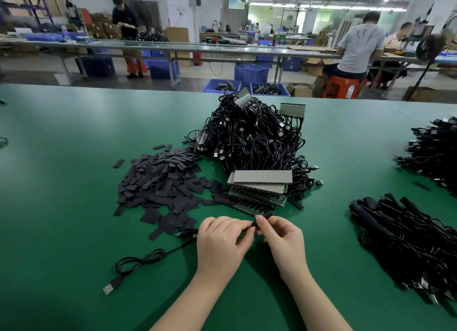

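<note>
Sleeve point(265, 215), short and black, is pinched between the left hand point(222, 241) and the right hand point(282, 239), just above the green table point(61, 182) and near a stack of circuit boards point(257, 194). A black cable point(141, 261) trails left from under the left hand. Beyond the table, two blue bins point(221, 86) on the floor hold dark parts, possibly cables.

Left hand point(222, 244) and right hand point(284, 241) together (both pinching)
</note>
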Tool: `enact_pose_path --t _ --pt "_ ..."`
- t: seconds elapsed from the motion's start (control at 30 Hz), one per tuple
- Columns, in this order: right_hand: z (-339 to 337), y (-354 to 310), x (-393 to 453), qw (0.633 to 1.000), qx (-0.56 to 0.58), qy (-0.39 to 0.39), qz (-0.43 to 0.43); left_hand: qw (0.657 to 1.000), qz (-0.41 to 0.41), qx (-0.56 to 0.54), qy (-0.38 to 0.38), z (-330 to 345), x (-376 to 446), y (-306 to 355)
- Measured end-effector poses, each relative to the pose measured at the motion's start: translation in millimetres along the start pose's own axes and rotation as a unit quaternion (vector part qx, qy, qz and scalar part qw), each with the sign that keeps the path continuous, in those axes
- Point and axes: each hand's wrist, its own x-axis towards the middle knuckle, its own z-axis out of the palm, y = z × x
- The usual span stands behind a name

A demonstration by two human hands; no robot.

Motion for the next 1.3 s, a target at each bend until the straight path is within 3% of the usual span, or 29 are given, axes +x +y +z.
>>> enact_pose_path --t 0.47,0.67,1.0,1.3 --pt "1 -4 -1 0.999 -0.002 -0.038 -0.002 1.000 0.011 -0.012 0.023 -1 1 -3" --pt "6 -3 -11 0.997 -0.051 0.024 -0.059 0.999 -0.044 -0.013 0.009 -2 2 -3" --pt "4 -3 -8 0.997 -0.060 -0.012 -0.045 1.000 0.000 -0.015 0.016 0 0 -7" --pt "3 -2 -7 0.999 -0.014 0.005 -0.035 0.999 0.014 -0.030 -0.030 -1 0 -4"
